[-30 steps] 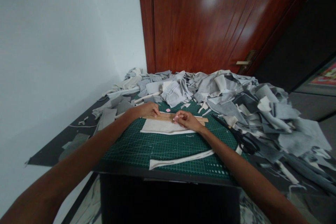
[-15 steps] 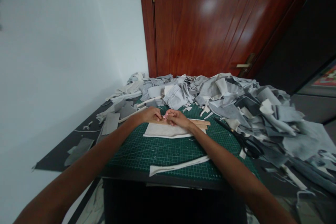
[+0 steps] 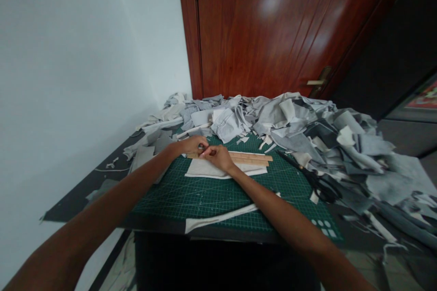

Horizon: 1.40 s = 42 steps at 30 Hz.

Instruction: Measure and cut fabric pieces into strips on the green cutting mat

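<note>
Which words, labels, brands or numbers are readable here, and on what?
None legible.
Green cutting mat: grid and pale printed shapes; any numbers too small.
Wooden strips: any markings too small.
Black scissors: any brand too blurred.
Colourful panel, right edge: too blurred to make out lettering.

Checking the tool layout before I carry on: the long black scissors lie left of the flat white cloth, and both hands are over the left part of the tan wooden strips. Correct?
No: the long black scissors lie right of the flat white cloth, as the head view shows. The left hand and right hand are over the left part of the tan wooden strips.
</note>
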Available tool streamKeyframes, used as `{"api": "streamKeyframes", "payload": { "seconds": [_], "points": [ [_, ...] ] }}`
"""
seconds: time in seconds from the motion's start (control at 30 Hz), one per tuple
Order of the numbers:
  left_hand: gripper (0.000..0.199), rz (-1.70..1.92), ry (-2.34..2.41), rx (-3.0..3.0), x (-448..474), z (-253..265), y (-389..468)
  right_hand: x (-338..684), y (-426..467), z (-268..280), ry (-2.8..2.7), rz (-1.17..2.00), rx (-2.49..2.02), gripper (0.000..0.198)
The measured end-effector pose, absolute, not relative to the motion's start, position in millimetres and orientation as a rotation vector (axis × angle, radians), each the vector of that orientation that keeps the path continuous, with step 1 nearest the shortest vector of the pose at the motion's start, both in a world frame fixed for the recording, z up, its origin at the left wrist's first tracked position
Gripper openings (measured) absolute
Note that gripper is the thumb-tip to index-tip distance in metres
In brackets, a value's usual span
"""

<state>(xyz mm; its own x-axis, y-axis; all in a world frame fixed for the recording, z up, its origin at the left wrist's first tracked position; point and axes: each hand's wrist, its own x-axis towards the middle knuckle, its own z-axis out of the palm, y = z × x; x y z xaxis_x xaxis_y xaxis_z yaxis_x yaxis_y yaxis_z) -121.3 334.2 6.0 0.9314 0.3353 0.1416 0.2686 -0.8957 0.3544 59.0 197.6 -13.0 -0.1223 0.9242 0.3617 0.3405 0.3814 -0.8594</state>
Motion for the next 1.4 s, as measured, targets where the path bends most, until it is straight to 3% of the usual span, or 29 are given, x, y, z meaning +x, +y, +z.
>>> {"api": "streamKeyframes", "payload": {
  "seconds": [0.13,0.23,0.57,1.4],
  "points": [
    [0.04,0.155,0.456,2.674,-130,5,324,60,195,-13,-1.71,0.709,-1.133,0.027],
    [0.03,0.157,0.476,2.618,-136,4,319,56,195,-12,-1.718,0.697,-1.124,0.029],
    [0.04,0.144,0.525,2.482,-137,-6,330,31,195,-2,-1.806,0.589,-1.33,0.015],
    [0.033,0.211,0.383,2.453,-137,-1,326,28,186,17,-1.989,0.398,-1.506,0.008]
  ]
}}
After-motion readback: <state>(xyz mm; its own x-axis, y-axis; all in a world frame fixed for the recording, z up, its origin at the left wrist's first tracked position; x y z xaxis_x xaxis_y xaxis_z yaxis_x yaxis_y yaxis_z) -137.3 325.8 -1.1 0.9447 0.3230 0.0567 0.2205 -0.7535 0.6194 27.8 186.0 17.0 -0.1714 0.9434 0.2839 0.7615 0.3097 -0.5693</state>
